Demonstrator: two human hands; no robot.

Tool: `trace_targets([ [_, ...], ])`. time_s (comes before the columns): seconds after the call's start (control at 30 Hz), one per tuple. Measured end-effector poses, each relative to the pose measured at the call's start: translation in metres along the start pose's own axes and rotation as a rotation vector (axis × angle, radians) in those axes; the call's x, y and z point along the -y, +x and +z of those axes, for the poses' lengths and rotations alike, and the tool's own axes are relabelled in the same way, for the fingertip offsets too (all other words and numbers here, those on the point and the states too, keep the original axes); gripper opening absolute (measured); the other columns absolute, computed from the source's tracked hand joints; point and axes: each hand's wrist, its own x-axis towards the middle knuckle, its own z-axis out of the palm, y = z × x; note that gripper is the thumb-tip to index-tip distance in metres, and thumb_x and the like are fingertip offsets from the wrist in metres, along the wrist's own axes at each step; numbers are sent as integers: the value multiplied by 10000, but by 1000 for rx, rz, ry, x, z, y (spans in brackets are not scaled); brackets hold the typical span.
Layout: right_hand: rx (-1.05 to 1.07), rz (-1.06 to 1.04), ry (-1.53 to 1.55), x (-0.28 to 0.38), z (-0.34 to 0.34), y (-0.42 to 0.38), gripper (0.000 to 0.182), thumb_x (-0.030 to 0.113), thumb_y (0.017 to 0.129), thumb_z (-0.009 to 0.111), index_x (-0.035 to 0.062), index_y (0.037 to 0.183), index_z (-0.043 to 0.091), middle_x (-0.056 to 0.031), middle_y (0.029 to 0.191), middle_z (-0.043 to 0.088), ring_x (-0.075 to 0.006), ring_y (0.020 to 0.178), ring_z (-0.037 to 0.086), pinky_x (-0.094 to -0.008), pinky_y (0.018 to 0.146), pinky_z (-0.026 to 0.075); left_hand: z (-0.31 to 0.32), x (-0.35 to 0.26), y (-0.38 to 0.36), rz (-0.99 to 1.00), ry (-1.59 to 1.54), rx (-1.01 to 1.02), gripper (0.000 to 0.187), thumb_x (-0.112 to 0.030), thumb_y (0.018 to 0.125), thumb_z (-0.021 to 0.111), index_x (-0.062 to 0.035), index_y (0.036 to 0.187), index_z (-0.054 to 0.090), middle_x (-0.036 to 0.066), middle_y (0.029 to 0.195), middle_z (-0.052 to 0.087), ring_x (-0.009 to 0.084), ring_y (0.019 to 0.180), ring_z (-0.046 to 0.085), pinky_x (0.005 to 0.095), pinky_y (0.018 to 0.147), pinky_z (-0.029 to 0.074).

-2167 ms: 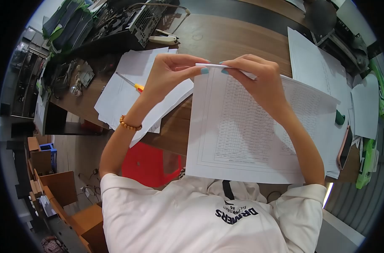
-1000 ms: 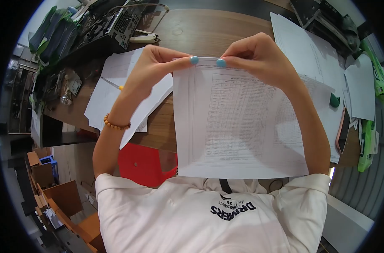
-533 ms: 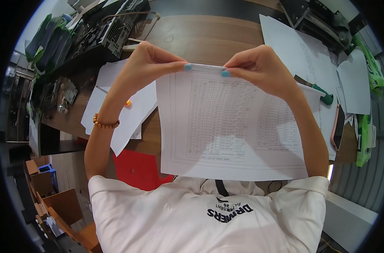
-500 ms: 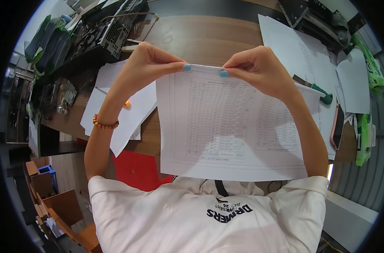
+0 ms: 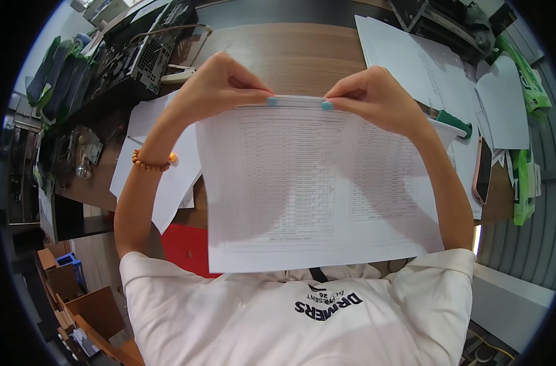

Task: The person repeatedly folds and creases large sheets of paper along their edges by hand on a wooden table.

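A large white sheet of paper with faint printed tables hangs between my hands, its lower edge in front of the white shirt. My left hand pinches its top edge left of the middle, thumb and fingers pressed together. On the same edge, farther right, my right hand pinches the paper the same way. The top edge looks narrowly folded or layered between the two pinches. A beaded bracelet circles my left wrist.
Loose papers lie on the wooden desk at left, more papers at right. A phone and a green-handled tool are at right. An open computer case stands back left, a red seat below.
The sheet's left side has spread farther left and its lower edge hangs slightly lower at left. Both hands keep their pinches; the view has shifted slightly.
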Motion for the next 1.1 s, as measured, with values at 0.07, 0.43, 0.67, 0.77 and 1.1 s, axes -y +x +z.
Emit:
trace_targets([
  [0.07,-2,8,-20,-12,-10,-9,159,143,831,680,6,902,717,-85,749,682,-127,673,638,-230,671,530,-5,11,-2,-55,-13,18,176,-127,743,731,-3,868,735,109,703,687,100,570,610,205,557,481],
  [0.43,-31,116,-76,-60,-51,-55,171,143,843,655,-17,865,711,-62,685,644,-103,619,581,-226,624,484,-21,53,-1,-86,82,43,207,-176,760,740,-19,896,734,111,727,689,117,565,617,218,567,501],
  [0.67,-40,237,16,-93,-88,-89,125,91,832,673,-30,837,704,-40,703,637,-73,653,556,-203,635,474,-34,94,-8,-56,82,49,136,-124,775,719,-38,878,741,93,715,691,102,546,597,197,548,477],
  [0.77,-42,252,46,-96,-92,-96,109,69,823,675,-36,837,699,-42,696,638,-76,645,565,-201,620,472,-31,95,-6,-91,27,58,132,-122,770,723,-41,873,742,89,703,688,96,542,593,192,543,472],
  [1.1,-310,-92,-437,-75,-140,-96,198,125,867,616,21,1024,675,-88,942,690,-150,854,648,-288,767,514,-62,87,-18,25,174,-83,111,-61,740,733,-31,847,744,60,667,674,70,559,565,206,545,456],
])
